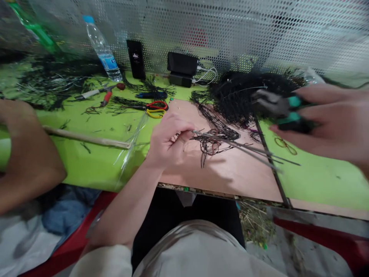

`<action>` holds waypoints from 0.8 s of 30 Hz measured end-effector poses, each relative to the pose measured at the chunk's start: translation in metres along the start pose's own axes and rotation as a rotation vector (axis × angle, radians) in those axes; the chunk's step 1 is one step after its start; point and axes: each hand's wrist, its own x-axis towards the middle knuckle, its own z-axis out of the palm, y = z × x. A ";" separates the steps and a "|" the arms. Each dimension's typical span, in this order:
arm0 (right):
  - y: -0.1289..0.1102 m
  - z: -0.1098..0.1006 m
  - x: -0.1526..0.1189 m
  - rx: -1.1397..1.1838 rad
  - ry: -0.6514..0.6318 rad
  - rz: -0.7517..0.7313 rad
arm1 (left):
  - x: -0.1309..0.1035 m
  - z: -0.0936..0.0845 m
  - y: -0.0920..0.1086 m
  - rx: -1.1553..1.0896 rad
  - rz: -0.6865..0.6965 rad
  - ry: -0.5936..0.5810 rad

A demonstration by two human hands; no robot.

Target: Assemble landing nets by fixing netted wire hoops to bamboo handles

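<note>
Thin metal rods (236, 146), pinched in the left hand (167, 140), point toward three o'clock. The right hand (325, 123) grips one pair of green-handled pliers (281, 107). At eleven o'clock stands one water bottle (102, 48), its label unreadable.

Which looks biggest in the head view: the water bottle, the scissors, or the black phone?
1. water bottle, the tallest.
2 and 3. black phone and the red-and-yellow-handled scissors look about alike; the scissors blades are hidden among black wires, so I won't rank them.
</note>
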 end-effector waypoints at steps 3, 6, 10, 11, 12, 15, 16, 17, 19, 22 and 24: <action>-0.018 0.065 0.067 0.008 -0.015 -0.042 | 0.013 0.000 0.008 -0.006 -0.074 -0.057; -0.028 0.112 0.110 0.012 -0.046 -0.130 | 0.026 -0.002 0.014 -0.068 -0.115 -0.143; -0.008 0.127 0.140 0.048 -0.051 -0.388 | 0.033 -0.004 0.009 -0.144 -0.083 -0.140; -0.002 0.126 0.146 0.073 -0.023 -0.482 | 0.033 -0.004 0.007 -0.146 -0.086 -0.130; 0.002 0.124 0.152 0.092 0.007 -0.570 | 0.033 -0.004 0.005 -0.144 -0.096 -0.120; 0.006 0.118 0.164 0.071 0.052 -0.697 | 0.033 -0.005 0.004 -0.167 -0.149 -0.108; 0.005 0.116 0.166 0.056 0.053 -0.711 | 0.033 -0.006 0.005 -0.186 -0.164 -0.107; 0.003 0.114 0.169 0.048 0.055 -0.724 | 0.035 -0.007 0.007 -0.206 -0.177 -0.107; -0.001 0.109 0.173 0.051 0.062 -0.752 | 0.039 -0.009 0.011 -0.247 -0.193 -0.112; -0.005 0.100 0.182 0.045 0.044 -0.800 | 0.047 -0.014 0.017 -0.275 -0.205 -0.150; -0.007 0.094 0.186 0.054 0.038 -0.848 | 0.052 -0.017 0.021 -0.273 -0.203 -0.178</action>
